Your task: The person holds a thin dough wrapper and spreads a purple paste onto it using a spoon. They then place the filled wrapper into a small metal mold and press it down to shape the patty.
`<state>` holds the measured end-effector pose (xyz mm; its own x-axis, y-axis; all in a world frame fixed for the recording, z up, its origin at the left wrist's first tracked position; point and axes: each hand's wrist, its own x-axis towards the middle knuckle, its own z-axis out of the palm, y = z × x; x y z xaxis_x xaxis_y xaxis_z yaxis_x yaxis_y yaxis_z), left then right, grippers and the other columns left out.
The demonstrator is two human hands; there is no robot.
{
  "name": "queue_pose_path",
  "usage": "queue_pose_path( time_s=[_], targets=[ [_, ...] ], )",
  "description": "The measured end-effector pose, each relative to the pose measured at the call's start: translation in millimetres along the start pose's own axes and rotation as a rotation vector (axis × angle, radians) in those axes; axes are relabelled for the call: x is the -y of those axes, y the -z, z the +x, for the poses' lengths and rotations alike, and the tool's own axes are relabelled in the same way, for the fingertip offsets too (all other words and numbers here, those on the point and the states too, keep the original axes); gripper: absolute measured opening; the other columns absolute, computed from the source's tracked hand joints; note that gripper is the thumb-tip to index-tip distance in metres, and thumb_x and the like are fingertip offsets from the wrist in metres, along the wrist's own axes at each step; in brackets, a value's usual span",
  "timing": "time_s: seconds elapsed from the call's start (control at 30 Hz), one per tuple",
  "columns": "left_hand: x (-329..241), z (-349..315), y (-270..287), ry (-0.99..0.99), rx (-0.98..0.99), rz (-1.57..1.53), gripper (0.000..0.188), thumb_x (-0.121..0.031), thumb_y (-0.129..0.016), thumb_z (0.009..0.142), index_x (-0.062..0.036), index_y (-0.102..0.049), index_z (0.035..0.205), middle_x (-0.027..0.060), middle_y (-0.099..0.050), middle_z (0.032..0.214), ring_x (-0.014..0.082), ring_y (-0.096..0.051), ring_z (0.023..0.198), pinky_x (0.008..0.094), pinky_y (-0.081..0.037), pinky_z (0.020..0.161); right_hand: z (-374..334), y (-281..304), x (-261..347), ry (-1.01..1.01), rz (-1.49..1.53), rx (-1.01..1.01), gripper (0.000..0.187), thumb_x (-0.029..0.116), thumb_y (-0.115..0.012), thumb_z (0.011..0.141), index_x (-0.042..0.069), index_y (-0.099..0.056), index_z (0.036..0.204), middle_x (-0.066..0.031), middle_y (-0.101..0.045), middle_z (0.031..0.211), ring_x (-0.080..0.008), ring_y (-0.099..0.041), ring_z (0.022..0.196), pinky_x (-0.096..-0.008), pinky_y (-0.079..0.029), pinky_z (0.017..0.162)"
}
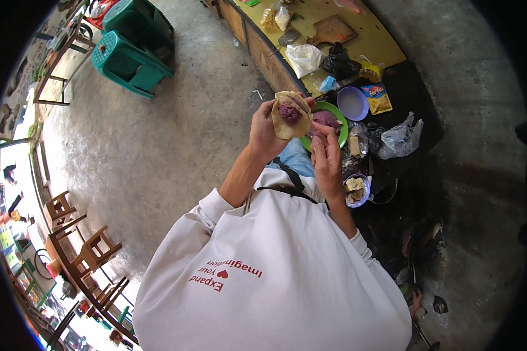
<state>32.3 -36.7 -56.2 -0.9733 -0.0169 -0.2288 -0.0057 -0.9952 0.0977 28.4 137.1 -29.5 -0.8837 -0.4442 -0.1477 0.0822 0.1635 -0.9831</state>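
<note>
well, the left hand (264, 130) cups flattened dough (284, 130) bearing crumbly filling (290, 113).

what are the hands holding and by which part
The left hand holds a flat dough round with purple filling, at its left edge and from beneath. Whether the right hand grips anything cannot be told.

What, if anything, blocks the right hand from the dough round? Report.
Nothing visible does. The right hand is close to the right edge of the dough round, which the left hand holds.
</note>
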Motion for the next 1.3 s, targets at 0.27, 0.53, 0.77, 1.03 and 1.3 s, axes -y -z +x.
queue_pose_path(
  time_s=[0.27, 0.53, 0.77, 1.03, 1.3],
  targets=[
    [4.0, 0.6, 3.4, -0.020, -0.051, 0.096, 0.057, -0.040, -0.021, 0.112, 0.0024, -0.049, 0.138, 0.0233, -0.059, 0.139, 0.0350, -0.055, 0.132, 0.0471, -0.041, 0.117, -3.7, -8.0, -7.9, 0.007, -0.090, 0.018, 0.030, 0.007, -0.048, 0.105, 0.000, -0.057, 0.133, -0.0093, -0.065, 0.111, -0.0131, -0.057, 0.091, -0.0284, -0.047, 0.083],
    [3.2, -1.3, 8.7, -0.013, -0.123, 0.118, 0.052, -0.034, -0.020, 0.112, 0.0014, -0.047, 0.139, 0.0233, -0.055, 0.144, 0.0358, -0.050, 0.137, 0.0494, -0.039, 0.118, -9.8, -16.1, -21.5, 0.350, -0.466, 0.019, 0.029, 0.003, -0.046, 0.105, 0.000, -0.058, 0.130, -0.0283, -0.067, 0.116, -0.0427, -0.067, 0.112, -0.0423, -0.053, 0.089],
    [3.2, 3.5, 17.2, -0.019, -0.124, 0.125, 0.054, -0.034, -0.020, 0.110, 0.0038, -0.049, 0.137, 0.0237, -0.054, 0.145, 0.0355, -0.051, 0.136, 0.0488, -0.040, 0.117, -5.6, -8.1, -30.7, -0.263, 0.543, 0.104, 0.029, 0.011, -0.048, 0.107, 0.005, -0.053, 0.135, 0.0040, -0.045, 0.080, -0.0049, -0.036, 0.059, -0.0226, -0.034, 0.053],
    [8.0, 0.5, 5.8, -0.003, -0.085, -0.028, 0.060, -0.040, -0.017, 0.110, 0.0024, -0.049, 0.137, 0.0263, -0.056, 0.142, 0.0389, -0.050, 0.137, 0.0500, -0.039, 0.117, -10.8, -11.9, -16.7, 0.028, 0.075, -0.008, 0.028, 0.013, -0.045, 0.108, 0.006, -0.053, 0.134, 0.0033, -0.044, 0.080, -0.0031, -0.035, 0.063, -0.0209, -0.032, 0.055],
    [11.9, 1.6, 3.1, -0.229, -0.007, -0.156, 0.055, -0.038, -0.020, 0.109, 0.0010, -0.051, 0.133, 0.0286, -0.053, 0.144, 0.0432, -0.048, 0.137, 0.0547, -0.038, 0.118, -10.5, -18.0, 0.9, 0.156, -0.186, -0.029, 0.030, 0.005, -0.042, 0.107, -0.003, -0.053, 0.133, -0.0221, -0.063, 0.120, -0.0281, -0.063, 0.106, -0.0387, -0.048, 0.094]
  ],
)
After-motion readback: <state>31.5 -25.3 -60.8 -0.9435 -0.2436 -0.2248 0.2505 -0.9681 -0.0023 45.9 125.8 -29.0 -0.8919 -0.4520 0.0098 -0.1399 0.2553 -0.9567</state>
